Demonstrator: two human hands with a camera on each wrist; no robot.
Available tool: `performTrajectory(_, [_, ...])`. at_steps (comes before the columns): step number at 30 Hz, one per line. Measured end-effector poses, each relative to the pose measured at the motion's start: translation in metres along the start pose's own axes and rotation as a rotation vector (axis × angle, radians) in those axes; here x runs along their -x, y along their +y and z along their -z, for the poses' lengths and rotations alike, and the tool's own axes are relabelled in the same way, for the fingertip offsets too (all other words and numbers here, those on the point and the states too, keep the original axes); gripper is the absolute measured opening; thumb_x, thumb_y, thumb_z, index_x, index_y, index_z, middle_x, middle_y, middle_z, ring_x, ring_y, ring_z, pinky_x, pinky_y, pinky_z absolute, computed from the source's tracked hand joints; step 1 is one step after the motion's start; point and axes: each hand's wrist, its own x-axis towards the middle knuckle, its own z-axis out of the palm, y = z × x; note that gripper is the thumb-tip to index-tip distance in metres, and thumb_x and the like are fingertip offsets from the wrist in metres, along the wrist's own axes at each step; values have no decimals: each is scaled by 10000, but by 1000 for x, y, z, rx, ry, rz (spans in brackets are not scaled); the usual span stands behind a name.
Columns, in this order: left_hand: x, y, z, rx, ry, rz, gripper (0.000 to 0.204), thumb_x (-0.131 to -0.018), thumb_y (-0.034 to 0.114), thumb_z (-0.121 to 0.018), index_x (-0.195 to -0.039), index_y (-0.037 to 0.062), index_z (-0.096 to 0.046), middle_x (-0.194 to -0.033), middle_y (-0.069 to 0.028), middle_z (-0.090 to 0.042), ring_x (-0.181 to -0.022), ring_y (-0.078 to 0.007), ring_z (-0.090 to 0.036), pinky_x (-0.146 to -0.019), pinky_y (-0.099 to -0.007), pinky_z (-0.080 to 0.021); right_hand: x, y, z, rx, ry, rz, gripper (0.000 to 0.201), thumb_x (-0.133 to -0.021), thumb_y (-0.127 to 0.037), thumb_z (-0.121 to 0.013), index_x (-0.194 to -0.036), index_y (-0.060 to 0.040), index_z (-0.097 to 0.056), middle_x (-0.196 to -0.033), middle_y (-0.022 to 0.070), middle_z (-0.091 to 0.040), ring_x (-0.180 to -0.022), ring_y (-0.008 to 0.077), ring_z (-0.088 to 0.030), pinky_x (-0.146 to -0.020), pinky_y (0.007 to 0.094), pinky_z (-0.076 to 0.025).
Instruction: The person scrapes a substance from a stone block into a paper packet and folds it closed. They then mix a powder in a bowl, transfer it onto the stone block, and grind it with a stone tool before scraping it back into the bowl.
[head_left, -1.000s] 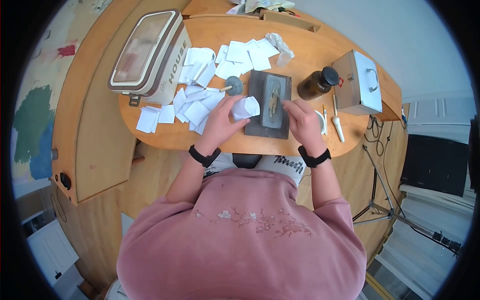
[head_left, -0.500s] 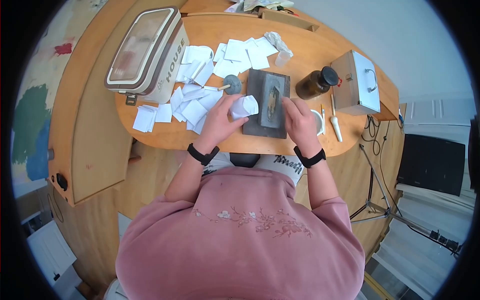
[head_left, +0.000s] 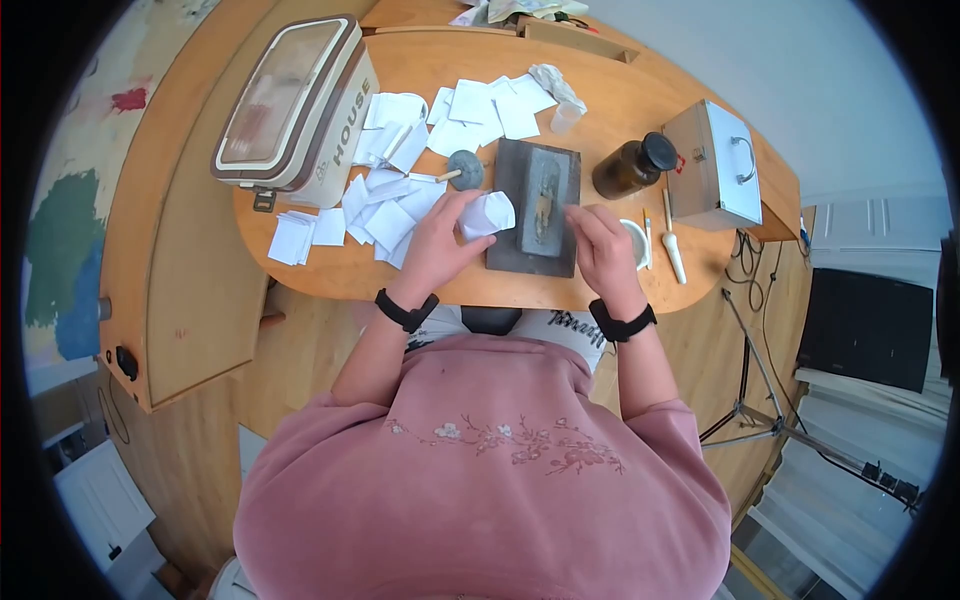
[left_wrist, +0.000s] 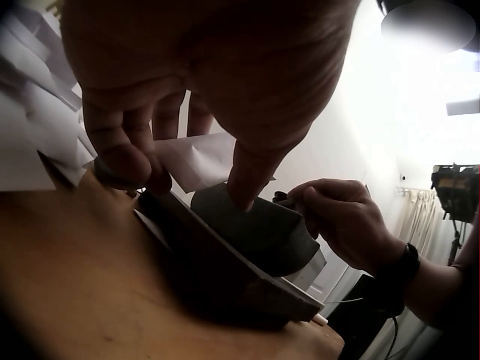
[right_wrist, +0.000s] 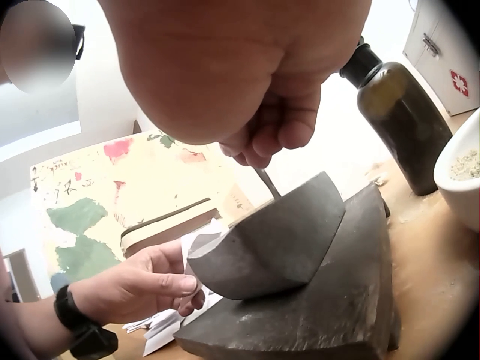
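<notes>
Seemingly partway: tan matter (head_left: pixel 545 212) in grey trough (head_left: pixel 540 166).
Left hand (head_left: pixel 437 250) grips folded white paper (head_left: pixel 488 216); right hand (head_left: pixel 609 257) pinches thin metal tool (right_wrist: pixel 268 184).

Left hand (head_left: pixel 440 248) with fingers curved and thumb opposed. Right hand (head_left: pixel 606 258) with fingertips pinched, both forearms reaching forward.

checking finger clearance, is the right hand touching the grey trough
Apart. The right wrist view shows pale background between the right hand and the grey trough, a thin tool reaching down from the fingers.
</notes>
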Motion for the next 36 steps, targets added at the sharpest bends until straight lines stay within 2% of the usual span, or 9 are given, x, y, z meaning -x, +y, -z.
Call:
performTrajectory(5, [0, 1, 0, 0, -27, 43, 672, -873, 119, -944, -1479, 78, -657, -1305, -96, -709, -1051, -243, -678, -885, -348, -564, 3, 0, -8, 98, 56, 34, 270, -962, 71, -720, -1218, -4, -764, -1032, 192, -718, -920, 411, -716, -790, 477, -590])
performTrajectory(8, [3, 2, 1, -21, -21, 37, 676, -871, 109, -944, -1481, 77, -656, -1292, -90, -708, -1053, -228, -674, -880, -341, -560, 12, -8, -6, 75, -11, 42, 298, -952, 75, -718, -1236, -6, -759, -1039, 185, -717, -920, 412, -715, -786, 482, -590])
performTrajectory(14, [5, 0, 2, -3, -32, 22, 680, -867, 90, -947, -1481, 74, -656, -1298, -79, -704, -1041, -213, -662, -870, -335, -553, 9, -3, -11, 121, 84, 67, 331, -936, 93, -713, -1249, -7, -755, -1052, 178, -710, -939, 403, -714, -805, 480, -591])
performTrajectory(17, [7, 2, 5, -13, -21, 14, 676, -868, 88, -946, -1479, 72, -657, -1298, -81, -704, -1040, -214, -662, -869, -334, -552, 17, -8, -7, 84, 4, 56, 284, -971, 85, -723, -1238, -2, -771, -1038, 183, -723, -909, 389, -718, -791, 458, -582])
performTrajectory(23, [6, -2, 1, 0, -33, -19, 676, -864, 94, -947, -1476, 70, -660, -1282, -72, -702, -1029, -205, -652, -875, -330, -549, 18, -12, -12, 157, 120, 44, 333, -943, 91, -734, -1260, -8, -759, -1039, 174, -716, -910, 388, -722, -784, 459, -589])
performTrajectory(26, [7, 1, 2, -22, -26, -26, 678, -864, 100, -948, -1478, 68, -662, -1280, -68, -700, -1021, -204, -647, -875, -328, -547, 25, -22, -11, 166, 24, 80, 356, -897, 84, -735, -1242, -2, -731, -1002, 164, -670, -926, 373, -698, -793, 476, -587])
performTrajectory(31, [6, 0, 2, -2, -27, -45, 685, -858, 97, -951, -1479, 66, -664, -1251, -65, -703, -990, -193, -635, -854, -322, -540, 24, -25, -22, 261, 114, 90, 356, -893, 82, -733, -1240, 5, -719, -1004, 157, -662, -924, 361, -697, -776, 464, -587])
performTrajectory(35, [6, 0, 5, -29, -28, -33, 688, -854, 96, -952, -1478, 67, -666, -1239, -61, -703, -974, -183, -626, -841, -315, -535, 38, -34, -39, 225, 120, 43, 364, -893, 80, -732, -1251, 12, -723, -1005, 161, -673, -926, 364, -690, -786, 461, -583])
performTrajectory(36, [7, -1, 4, -23, -24, -43, 685, -855, 101, -953, -1477, 67, -667, -1234, -58, -700, -965, -181, -621, -836, -313, -533, 37, -32, -41, 201, 181, 16, 372, -894, 82, -732, -1258, 7, -732, -1010, 158, -685, -927, 364, -688, -793, 461, -579])
